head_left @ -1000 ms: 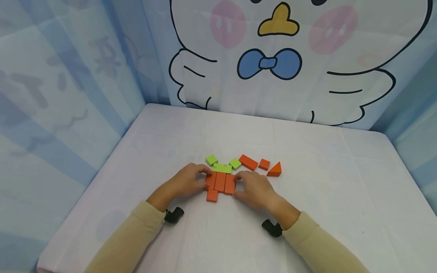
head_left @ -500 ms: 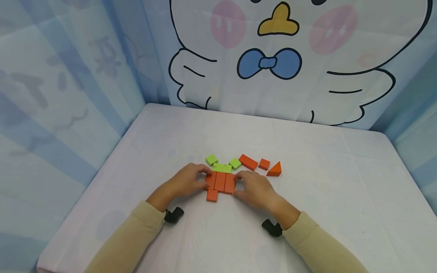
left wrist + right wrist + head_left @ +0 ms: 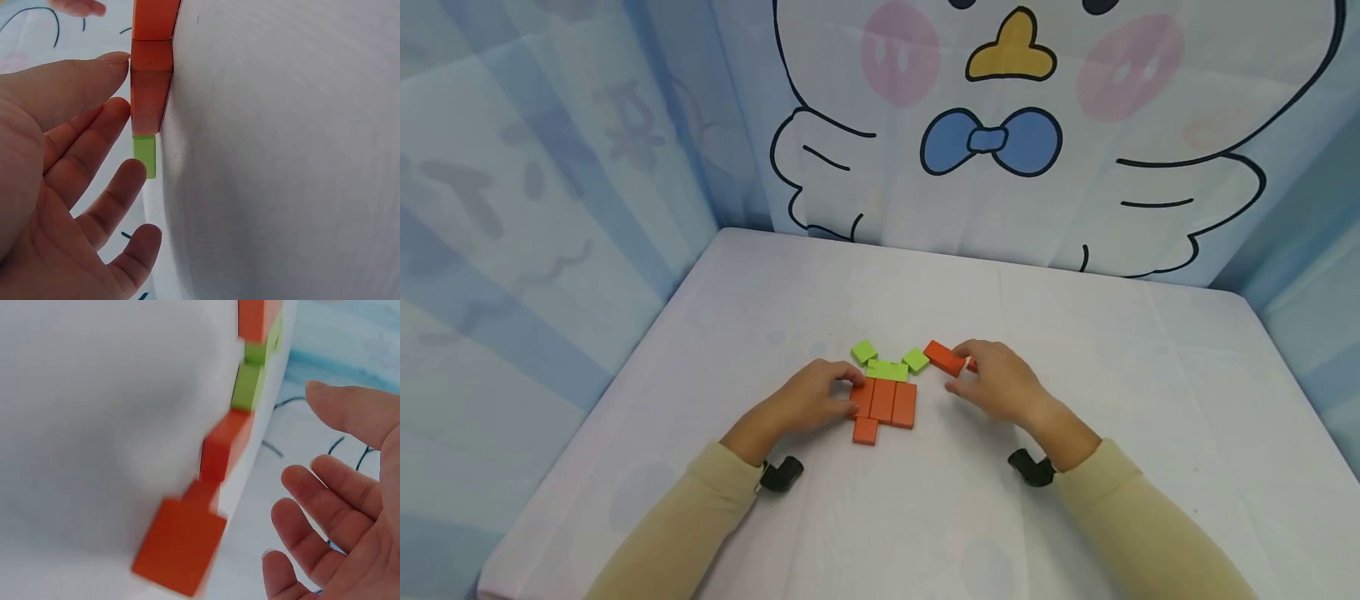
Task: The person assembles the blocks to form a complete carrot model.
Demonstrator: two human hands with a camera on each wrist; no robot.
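Three orange rectangular blocks (image 3: 883, 402) lie side by side on the table, a small orange square block (image 3: 865, 431) against their near edge. My left hand (image 3: 811, 397) rests at the row's left side, thumb and fingertips at the blocks' edge. A green block (image 3: 887, 371) adjoins the far edge, with green squares (image 3: 864, 352) (image 3: 916, 361) at its corners. My right hand (image 3: 1000, 382) holds nothing, fingers spread over the right-hand pieces beside a slanted orange rectangular block (image 3: 943, 357). It hides most of another small orange block (image 3: 972, 365); an orange piece with a square face (image 3: 180, 547) shows in the right wrist view.
The pieces lie on a white cloth-covered table (image 3: 1112, 358). A printed curtain (image 3: 1000, 208) with a cartoon figure hangs along the far edge, and blue patterned cloth (image 3: 550, 208) stands at the left side. Both wrists wear black camera mounts (image 3: 782, 474).
My right hand has left the right side of the orange row and moved up and right over the loose orange pieces. My left hand stays at the row's left side.
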